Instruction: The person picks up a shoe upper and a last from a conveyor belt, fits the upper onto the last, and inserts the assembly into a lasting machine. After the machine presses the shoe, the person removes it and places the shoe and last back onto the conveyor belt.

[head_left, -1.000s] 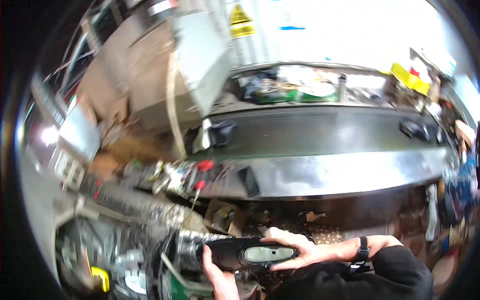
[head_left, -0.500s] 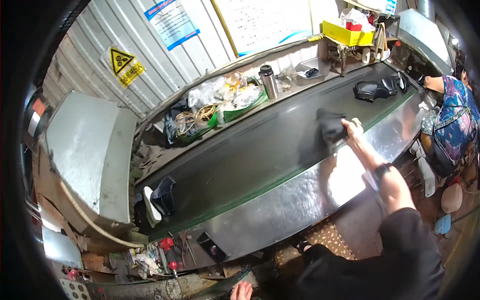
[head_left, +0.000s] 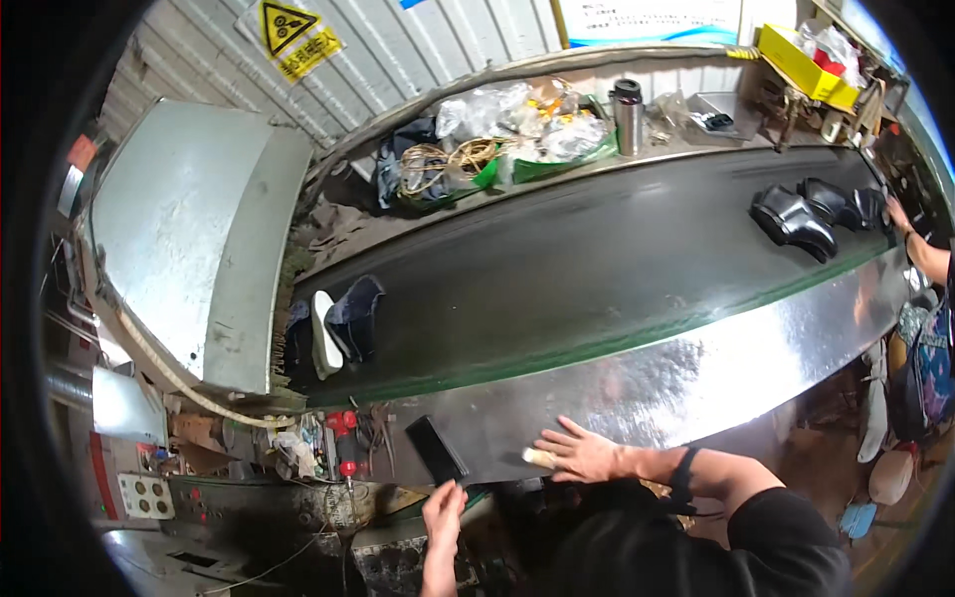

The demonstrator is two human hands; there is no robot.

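Note:
My right hand lies palm down on the shiny metal ledge, fingers spread and holding nothing. A pale wrap covers one of its fingertips. My left hand is at the near end of a black phone on the ledge. Its fingers are curled, and whether they grip the phone's edge or something small is hidden. At the far right of the dark belt lie several black shiny ankle boots. A co-worker's hand reaches to the rightmost one.
Dark fabric boots and a white sole-shaped piece sit by the grey metal hood. Behind the belt stand a steel thermos and heaped plastic bags. A red-handled tool lies left of the phone.
My right hand has let go of a black boot, now among the others at the belt's right, and moved left onto the ledge. My left hand has come up to the phone. The view has shifted.

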